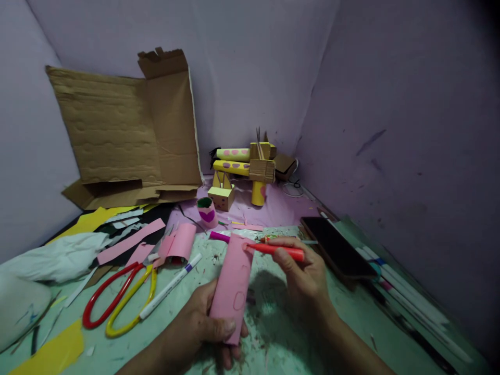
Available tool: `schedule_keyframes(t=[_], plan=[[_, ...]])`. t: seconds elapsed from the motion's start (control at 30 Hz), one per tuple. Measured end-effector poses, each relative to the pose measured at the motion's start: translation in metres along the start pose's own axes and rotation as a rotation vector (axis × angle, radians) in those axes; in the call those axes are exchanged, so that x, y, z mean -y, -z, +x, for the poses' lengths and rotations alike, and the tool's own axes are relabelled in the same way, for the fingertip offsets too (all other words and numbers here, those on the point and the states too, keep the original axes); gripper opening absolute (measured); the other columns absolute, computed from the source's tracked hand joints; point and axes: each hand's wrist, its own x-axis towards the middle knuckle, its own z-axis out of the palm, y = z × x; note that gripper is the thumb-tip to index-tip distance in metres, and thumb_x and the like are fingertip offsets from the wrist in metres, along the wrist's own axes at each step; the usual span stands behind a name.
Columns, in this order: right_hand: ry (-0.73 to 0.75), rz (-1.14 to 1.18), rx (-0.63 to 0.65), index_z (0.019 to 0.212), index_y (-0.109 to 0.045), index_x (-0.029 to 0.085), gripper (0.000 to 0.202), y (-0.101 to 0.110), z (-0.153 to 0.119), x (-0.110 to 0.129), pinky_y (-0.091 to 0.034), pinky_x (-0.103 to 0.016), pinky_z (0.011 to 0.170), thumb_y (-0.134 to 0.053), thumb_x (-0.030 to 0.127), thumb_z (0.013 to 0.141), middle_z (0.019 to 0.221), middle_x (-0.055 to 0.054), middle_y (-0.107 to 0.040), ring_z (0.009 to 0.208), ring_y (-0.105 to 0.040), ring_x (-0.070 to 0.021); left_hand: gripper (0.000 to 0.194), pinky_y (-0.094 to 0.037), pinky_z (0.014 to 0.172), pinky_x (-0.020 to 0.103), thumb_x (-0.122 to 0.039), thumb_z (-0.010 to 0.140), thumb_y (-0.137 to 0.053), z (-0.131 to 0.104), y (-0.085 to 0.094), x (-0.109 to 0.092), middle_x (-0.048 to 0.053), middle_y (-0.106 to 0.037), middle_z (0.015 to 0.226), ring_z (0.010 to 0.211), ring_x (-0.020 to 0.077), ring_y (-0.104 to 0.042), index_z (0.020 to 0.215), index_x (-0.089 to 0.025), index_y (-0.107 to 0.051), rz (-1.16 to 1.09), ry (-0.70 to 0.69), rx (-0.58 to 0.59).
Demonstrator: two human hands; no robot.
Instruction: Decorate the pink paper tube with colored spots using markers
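My left hand [213, 320] grips the lower end of a long pink paper-covered piece [232, 281], its thumb on top and fingers beneath. Outlined shapes in red show on the pink surface, one near the middle and one near the top. My right hand [307, 271] is closed on a red marker [279, 251], whose tip touches the upper end of the pink piece. Behind that end lies a purple marker cap [219, 237]. Left of it are a white marker [171, 286] and scissors with one red and one yellow handle [150, 307].
A phone [336, 247] and several white markers [414, 299] line the right side. Cardboard [117, 130] stands at the back left. Yellow tube figures [232, 166], a small box [221, 198] and a pink cup [207, 213] sit behind. Paper scraps [133, 239] lie left.
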Motion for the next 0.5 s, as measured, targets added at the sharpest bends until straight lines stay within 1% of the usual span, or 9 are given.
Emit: schedule_keyframes(t=[0.07,0.13,0.2,0.23,0.3,0.37,0.43,0.5], plan=[[-0.057,0.16,-0.108,0.08,-0.073,0.019,0.023,0.0027,0.0032,-0.0004,-0.041,-0.027,0.052,-0.07,0.041,0.073,0.065,-0.002,-0.065,0.058,-0.056,-0.0155,0.054,-0.048,0.04,0.02,-0.036,0.058,-0.079,-0.0005,-0.0028,0.0009,0.007,-0.067,0.071,0.05,0.0154,-0.062,0.1,-0.013,-0.055,0.026,0.011,0.004],[-0.097,0.305,-0.193,0.076,-0.073,0.019,0.024,0.0043,0.0072,0.0015,-0.039,-0.024,0.047,-0.074,0.042,0.068,0.06,0.0,-0.061,0.053,-0.053,-0.0126,0.047,-0.046,0.04,0.019,-0.029,0.059,-0.077,-0.0009,-0.0065,0.0021,0.004,-0.066,0.068,0.049,0.0133,-0.06,0.099,-0.014,-0.056,0.083,0.025,-0.018],[-0.107,0.382,-0.248,0.07,-0.073,0.019,0.023,0.0047,0.0101,0.0042,-0.038,-0.022,0.045,-0.078,0.04,0.063,0.056,0.001,-0.059,0.05,-0.05,-0.0106,0.04,-0.045,0.04,0.017,-0.021,0.059,-0.074,-0.0008,-0.0091,0.0035,0.001,-0.064,0.066,0.048,0.0114,-0.058,0.095,-0.015,-0.058,0.148,0.041,-0.034],[-0.112,0.392,-0.261,0.069,-0.073,0.019,0.022,0.0046,0.0107,0.0052,-0.038,-0.022,0.045,-0.079,0.039,0.062,0.054,0.002,-0.058,0.049,-0.05,-0.0101,0.038,-0.045,0.04,0.017,-0.02,0.059,-0.073,-0.0004,-0.0095,0.0043,0.001,-0.063,0.066,0.048,0.0109,-0.057,0.094,-0.015,-0.058,0.155,0.044,-0.034],[-0.128,0.371,-0.265,0.068,-0.072,0.018,0.021,0.0042,0.0099,0.0056,-0.038,-0.022,0.045,-0.079,0.037,0.062,0.053,0.002,-0.058,0.049,-0.05,-0.0101,0.043,-0.045,0.039,0.018,-0.025,0.058,-0.075,0.0007,-0.0081,0.0058,0.003,-0.065,0.067,0.048,0.0121,-0.058,0.095,-0.014,-0.058,0.096,0.029,-0.022],[-0.147,0.313,-0.244,0.073,-0.073,0.018,0.02,0.0041,0.0074,0.0035,-0.041,-0.023,0.048,-0.078,0.035,0.064,0.058,0.0,-0.062,0.051,-0.053,-0.0116,0.051,-0.047,0.037,0.02,-0.032,0.056,-0.078,0.002,-0.0047,0.0066,0.005,-0.066,0.069,0.047,0.0141,-0.06,0.098,-0.013,-0.056,-0.003,0.002,-0.03],[-0.14,0.225,-0.185,0.081,-0.073,0.017,0.023,0.004,0.0042,0.0004,-0.043,-0.026,0.051,-0.076,0.035,0.067,0.065,-0.003,-0.067,0.056,-0.058,-0.0151,0.051,-0.048,0.037,0.021,-0.035,0.056,-0.08,0.0028,-0.0014,0.006,0.007,-0.067,0.069,0.046,0.0152,-0.061,0.095,-0.013,-0.056,-0.068,-0.016,-0.041],[-0.086,0.106,-0.126,0.085,-0.073,0.016,0.025,0.0028,0.0012,-0.0017,-0.046,-0.029,0.055,-0.074,0.035,0.068,0.072,-0.006,-0.07,0.061,-0.062,-0.0187,0.049,-0.049,0.038,0.021,-0.035,0.058,-0.081,0.0028,0.0004,0.0043,0.007,-0.068,0.07,0.047,0.0153,-0.062,0.092,-0.013,-0.056,-0.083,-0.022,-0.032]])
